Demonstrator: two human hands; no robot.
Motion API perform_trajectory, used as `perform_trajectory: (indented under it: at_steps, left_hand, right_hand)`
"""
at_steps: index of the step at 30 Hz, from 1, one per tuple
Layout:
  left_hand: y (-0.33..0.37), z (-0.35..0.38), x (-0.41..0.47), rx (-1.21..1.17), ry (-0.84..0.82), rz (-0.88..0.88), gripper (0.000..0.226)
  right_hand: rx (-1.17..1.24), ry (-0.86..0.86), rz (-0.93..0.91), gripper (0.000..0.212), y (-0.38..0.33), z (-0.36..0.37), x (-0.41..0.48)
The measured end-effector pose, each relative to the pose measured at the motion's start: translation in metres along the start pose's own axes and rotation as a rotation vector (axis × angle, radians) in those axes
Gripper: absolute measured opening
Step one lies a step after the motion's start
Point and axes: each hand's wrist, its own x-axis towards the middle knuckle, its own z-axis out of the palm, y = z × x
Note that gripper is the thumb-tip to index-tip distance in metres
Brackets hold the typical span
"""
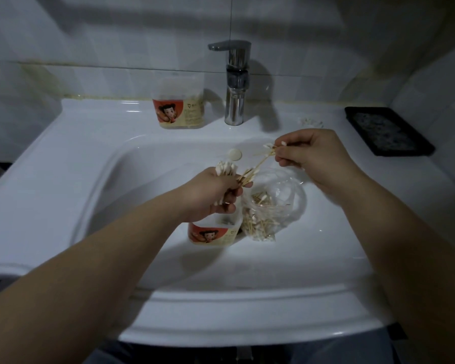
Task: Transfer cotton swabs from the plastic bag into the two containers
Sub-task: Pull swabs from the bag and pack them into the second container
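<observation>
In the sink (63,158) basin sit a clear plastic bag (286,190) of wooden-stemmed, white-tipped cotton swabs (260,222) and one container (216,233); a second container (179,106) stands on the sink's back ledge. The left hand (213,193) grips a bunch (226,168); the right hand (307,153) pinches several.

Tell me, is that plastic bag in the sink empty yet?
Not empty. Through the clear plastic bag, a heap of wooden-stemmed cotton swabs shows at its bottom, lying in the sink.

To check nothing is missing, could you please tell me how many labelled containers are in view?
2. The rear container stands on the sink ledge left of the faucet; the front container sits in the basin, partly hidden under the left hand.
</observation>
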Motion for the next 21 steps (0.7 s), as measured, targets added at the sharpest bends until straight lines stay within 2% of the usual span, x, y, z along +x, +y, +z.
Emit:
perform_trajectory:
  at_steps: [5, 8, 12, 16, 19, 21]
  left_hand:
    - [0.003, -0.002, 0.000, -0.044, 0.020, -0.010, 0.019]
    - [0.002, -0.002, 0.001, -0.020, 0.081, 0.037, 0.030]
    - [0.003, -0.002, 0.001, -0.067, 0.154, 0.085, 0.032]
    - [0.004, -0.001, -0.001, -0.086, 0.052, 0.119, 0.034]
    - [0.002, 0.001, -0.002, -0.050, -0.038, 0.138, 0.014]
    - [-0.001, 0.001, -0.002, -0.007, -0.047, 0.149, 0.026]
  right_hand:
    - [-0.024, -0.005, -0.005, 0.017, 0.002, 0.001, 0.000]
    - [-0.052, -0.037, 0.003, 0.016, 0.003, 0.002, -0.001]
    - [-0.114, -0.130, -0.008, 0.014, 0.004, 0.004, -0.003]
    - [-0.222, -0.237, -0.051, 0.014, 0.007, 0.013, -0.006]
    - [-0.301, -0.306, -0.077, 0.015, 0.008, 0.020, -0.009]
    - [-0.316, -0.322, -0.073, 0.016, 0.009, 0.022, -0.009]
